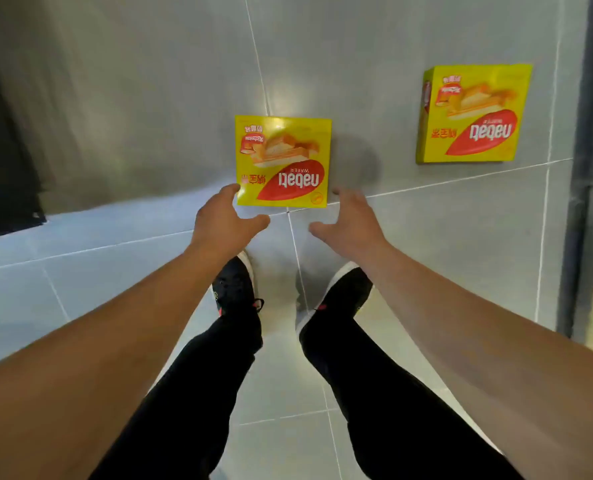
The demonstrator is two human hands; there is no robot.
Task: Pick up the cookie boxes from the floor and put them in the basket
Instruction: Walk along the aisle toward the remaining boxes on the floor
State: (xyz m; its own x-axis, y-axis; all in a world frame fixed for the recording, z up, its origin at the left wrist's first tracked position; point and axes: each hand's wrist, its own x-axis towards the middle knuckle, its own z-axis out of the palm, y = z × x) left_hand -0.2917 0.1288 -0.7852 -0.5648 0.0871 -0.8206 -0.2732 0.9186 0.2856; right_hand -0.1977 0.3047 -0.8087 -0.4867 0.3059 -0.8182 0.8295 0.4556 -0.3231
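I'm reaching down with both arms, my left hand [224, 216] spreading its fingers wide and brushing the seven o'clock corner of the near cookie box [283, 161] lying flat on the tiled floor [115, 133], while my right hand [350, 220] is hanging open just off its five o'clock corner, apparently bracketing the box for a two-handed lift. The second cookie box [471, 114] is waiting well apart at two o'clock, also flat; I'm seeing no basket anywhere, and motion blur is smearing the fingertips.
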